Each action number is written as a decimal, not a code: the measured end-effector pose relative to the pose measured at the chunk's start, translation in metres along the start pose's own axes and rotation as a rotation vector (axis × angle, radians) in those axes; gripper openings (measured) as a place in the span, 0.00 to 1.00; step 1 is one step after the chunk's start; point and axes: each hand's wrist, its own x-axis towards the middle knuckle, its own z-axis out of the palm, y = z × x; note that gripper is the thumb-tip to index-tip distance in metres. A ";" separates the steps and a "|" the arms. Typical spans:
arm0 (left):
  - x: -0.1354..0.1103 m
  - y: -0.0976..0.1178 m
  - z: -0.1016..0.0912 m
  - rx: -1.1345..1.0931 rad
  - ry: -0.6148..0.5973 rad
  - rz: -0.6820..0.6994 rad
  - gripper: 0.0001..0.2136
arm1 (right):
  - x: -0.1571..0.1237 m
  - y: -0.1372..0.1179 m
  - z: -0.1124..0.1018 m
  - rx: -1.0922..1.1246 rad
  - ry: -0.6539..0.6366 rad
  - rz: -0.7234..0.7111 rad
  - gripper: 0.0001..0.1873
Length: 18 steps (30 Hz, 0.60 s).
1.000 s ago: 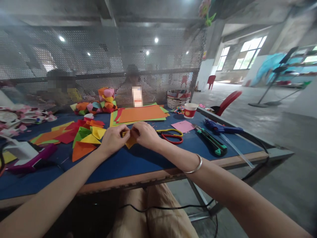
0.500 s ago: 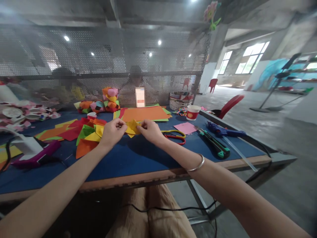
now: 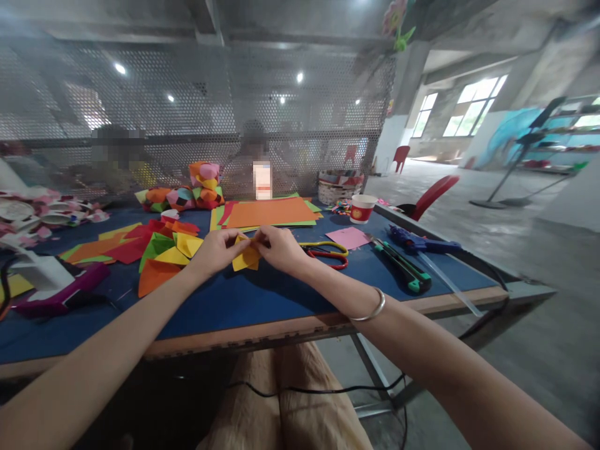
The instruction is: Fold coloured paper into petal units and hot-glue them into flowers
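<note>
A small folded piece of yellow paper point(image 3: 245, 259) is held above the blue table between both hands. My left hand point(image 3: 216, 251) pinches its left side, and my right hand point(image 3: 280, 249) pinches its upper right edge. Fingers cover part of the folds. Just right of my right hand lie scissors point(image 3: 334, 264) with yellow and red handles, their blades hidden behind the hand. To the left of my left hand rest folded paper pieces point(image 3: 159, 275) in orange, green, yellow and red. Behind both hands lies a stack of coloured sheets point(image 3: 269, 212), orange on top.
At right lie a pink paper square point(image 3: 347, 237), a green-black utility knife point(image 3: 402, 267) and a blue glue gun point(image 3: 422, 242) with a clear stick. A paper cup point(image 3: 362, 209) stands behind them. A purple power strip point(image 3: 60, 295) sits left. A mesh screen point(image 3: 178, 112) rises at the back.
The hands have drawn closer together, and the yellow paper has turned so more of it hangs below the fingers. The whole view has shifted slightly.
</note>
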 end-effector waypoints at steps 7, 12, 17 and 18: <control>0.000 0.004 0.001 -0.308 -0.033 -0.276 0.21 | 0.000 -0.001 -0.004 0.103 0.063 -0.063 0.07; -0.001 0.009 0.000 -0.429 -0.030 -0.361 0.19 | -0.001 0.000 -0.004 0.082 0.034 -0.136 0.07; -0.001 0.005 -0.002 -0.367 0.020 -0.278 0.19 | -0.003 -0.004 -0.006 0.133 0.001 -0.146 0.07; -0.001 0.004 -0.002 -0.337 0.028 -0.249 0.19 | -0.003 -0.005 -0.007 0.148 0.007 -0.127 0.06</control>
